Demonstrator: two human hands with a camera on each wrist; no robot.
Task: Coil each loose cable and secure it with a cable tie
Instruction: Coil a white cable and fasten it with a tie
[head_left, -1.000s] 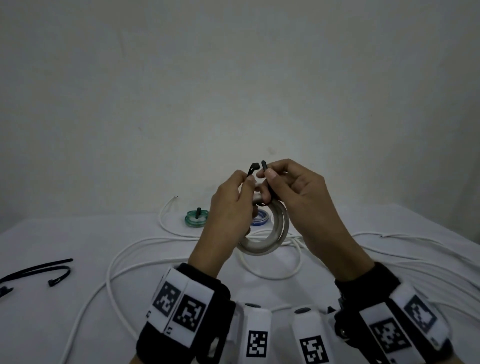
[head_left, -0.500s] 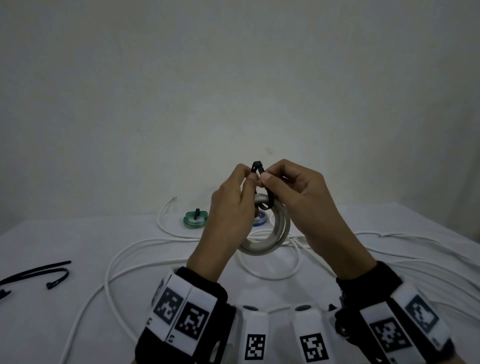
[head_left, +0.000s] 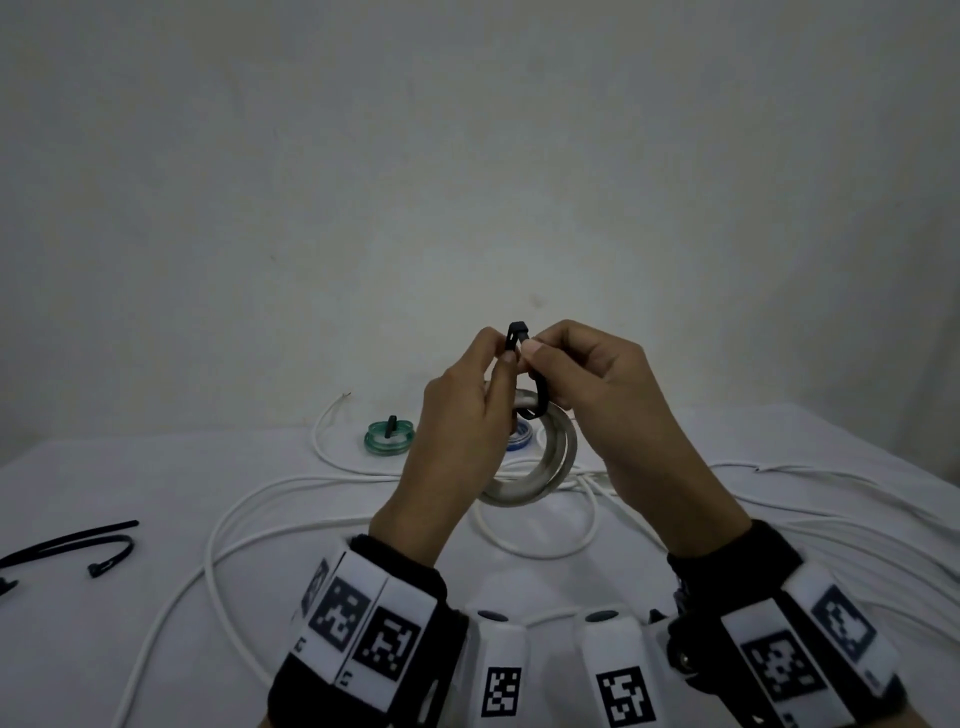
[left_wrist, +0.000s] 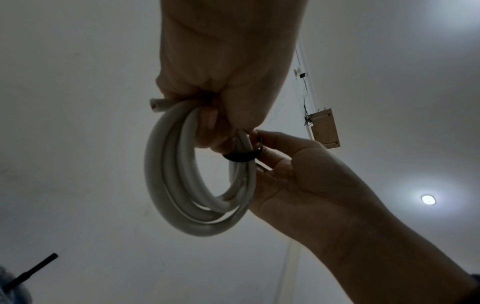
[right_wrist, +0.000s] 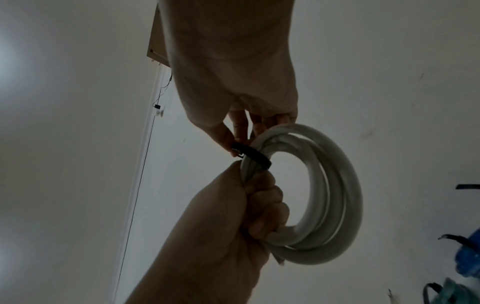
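I hold a small coil of white cable up above the table. A black cable tie loops round the top of the coil, its two ends meeting between my fingertips. My left hand has its fingers curled round the coil and its thumb and forefinger pinch the tie. My right hand pinches the tie's other end. In the left wrist view the tie is a dark band across the strands. In the right wrist view my right hand pinches the tie beside the coil.
Long loose white cables sprawl over the white table, with more of them on the right. Spare black cable ties lie at the left edge. A tied green coil and a blue coil sit at the back.
The tie's two ends stood apart a second ago; now they are brought together at the top between my fingertips. Both hands have risen slightly with the coil.
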